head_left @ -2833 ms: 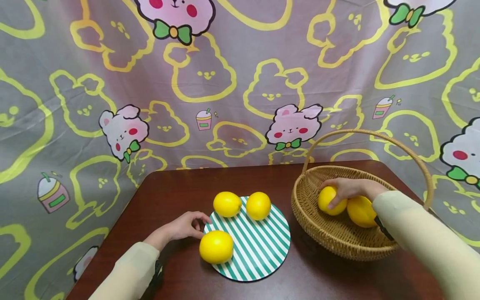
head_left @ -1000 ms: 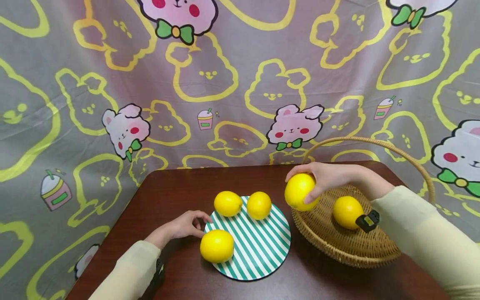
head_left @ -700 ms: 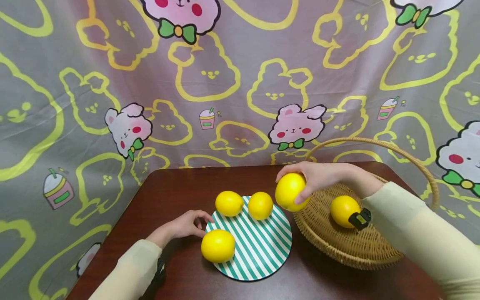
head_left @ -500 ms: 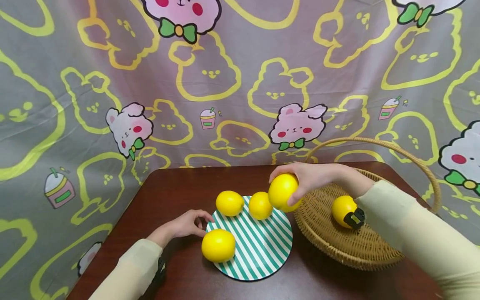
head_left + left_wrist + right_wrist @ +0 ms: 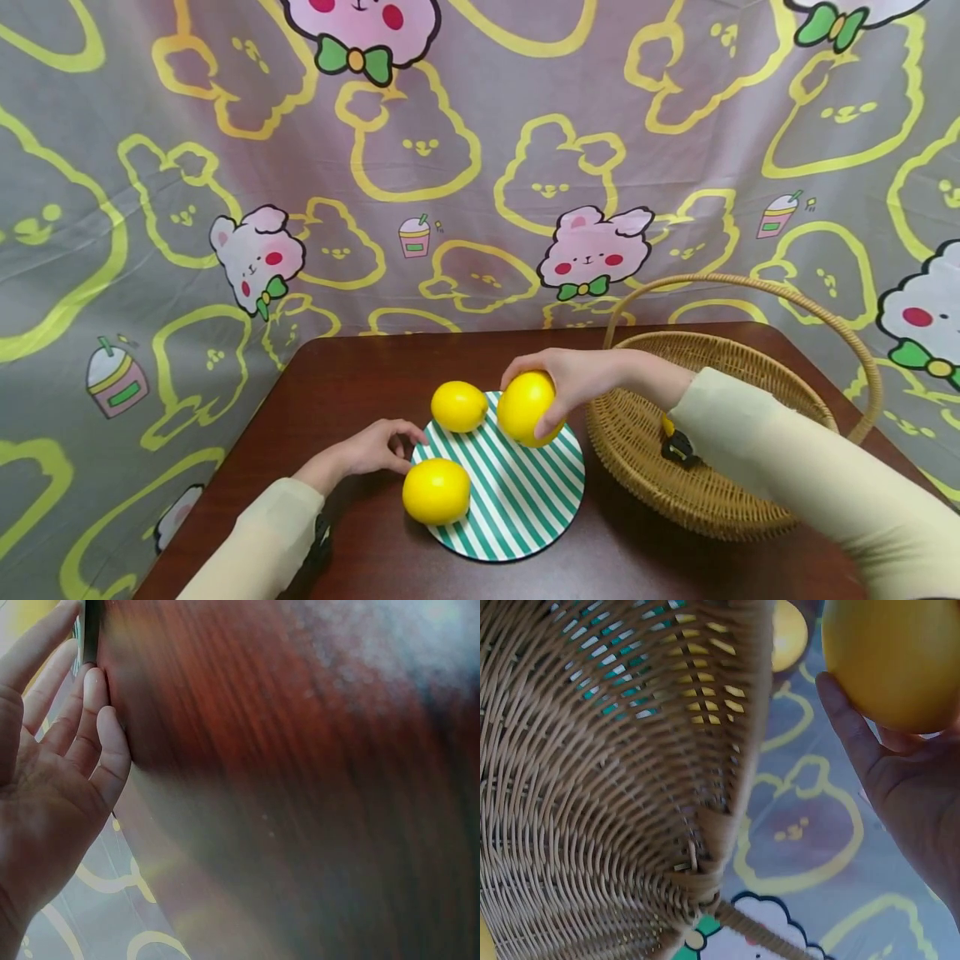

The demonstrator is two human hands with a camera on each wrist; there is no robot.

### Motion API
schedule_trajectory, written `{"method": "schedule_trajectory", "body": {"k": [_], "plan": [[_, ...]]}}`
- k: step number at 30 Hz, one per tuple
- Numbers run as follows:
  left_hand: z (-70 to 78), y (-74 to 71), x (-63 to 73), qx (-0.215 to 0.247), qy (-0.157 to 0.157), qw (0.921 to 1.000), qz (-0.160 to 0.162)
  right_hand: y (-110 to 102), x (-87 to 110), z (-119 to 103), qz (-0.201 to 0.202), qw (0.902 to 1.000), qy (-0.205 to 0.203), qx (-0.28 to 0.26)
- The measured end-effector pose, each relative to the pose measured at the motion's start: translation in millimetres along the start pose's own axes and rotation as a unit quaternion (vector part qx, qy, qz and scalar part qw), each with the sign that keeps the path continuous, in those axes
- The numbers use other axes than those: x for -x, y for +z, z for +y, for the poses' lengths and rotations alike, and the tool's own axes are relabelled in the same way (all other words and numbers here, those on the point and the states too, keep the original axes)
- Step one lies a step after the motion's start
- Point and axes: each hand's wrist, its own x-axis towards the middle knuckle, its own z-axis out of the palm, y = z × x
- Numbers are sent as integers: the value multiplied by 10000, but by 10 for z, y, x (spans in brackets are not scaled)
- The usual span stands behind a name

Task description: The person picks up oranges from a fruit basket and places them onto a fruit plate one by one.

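My right hand [image 5: 573, 379] grips a yellow lemon [image 5: 527, 408] over the back right of a round board [image 5: 513, 508] with green and white stripes. The held lemon hides another one that lay there in earlier frames. In the right wrist view, fingers curl around the lemon [image 5: 892, 660]. On the board, one lemon [image 5: 459, 407] lies at the back left and another lemon [image 5: 437, 492] at the front left. My left hand [image 5: 375, 448] rests with loosely bent fingers at the board's left edge, holding nothing; the left wrist view shows its palm [image 5: 45, 787].
A wicker basket [image 5: 637, 467] with a tall handle [image 5: 810, 304] stands on the right. A sliver of a lemon [image 5: 667, 425] inside it shows beside my right sleeve [image 5: 757, 433]. A patterned curtain [image 5: 480, 167] hangs behind the dark wooden table [image 5: 360, 367].
My right hand has lifted a lemon out of the basket and carried it left, then lower over the striped board. The left hand has stayed at the board's edge.
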Motion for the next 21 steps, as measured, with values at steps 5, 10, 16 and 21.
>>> {"method": "schedule_trajectory", "body": {"k": [5, 10, 16, 21], "plan": [[0, -6, 0, 17, 51, 10000, -10, 103, -124, -19, -40, 9993, 124, 356], [-17, -3, -5, 18, 90, 10000, -15, 186, -231, 17, -43, 9983, 284, 497], [-25, 3, -4, 25, 78, 10000, -24, 261, -317, 84, -18, 9965, 541, 639], [4, -11, 6, 11, 72, 10000, 9, 329, -392, 138, -78, 9954, 623, 718]]}}
